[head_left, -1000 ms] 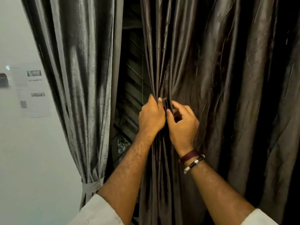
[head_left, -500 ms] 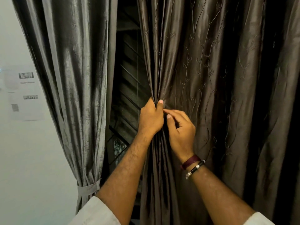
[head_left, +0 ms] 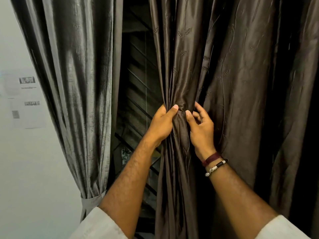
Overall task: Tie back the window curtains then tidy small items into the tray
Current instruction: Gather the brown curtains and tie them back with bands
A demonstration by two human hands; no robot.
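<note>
Because the brown satin curtain point(head_left: 224, 83) is soft, thin and glossy, it should weigh little but slide easily through the fingers, so the best hold looks to be where its pleats are already bunched, at mid height beside its inner edge. From the head view, that is where both hands are: the left hand point(head_left: 161, 124) has its grip clenched round the gathered folds, thumb on the near side, while the right hand point(head_left: 201, 125) presses its fingertips into the bunch with the grip half curled, fingers partly spread rather than clamped. Faint leafy stitching and long wrinkles run down the cloth. On the left, the grey curtain point(head_left: 74, 83), shinier with a slubbed weave, hangs cinched low by a matching tie-back point(head_left: 92, 200). Between the two curtains a dark barred window point(head_left: 138, 100) shows. No tray or small items are in view.
</note>
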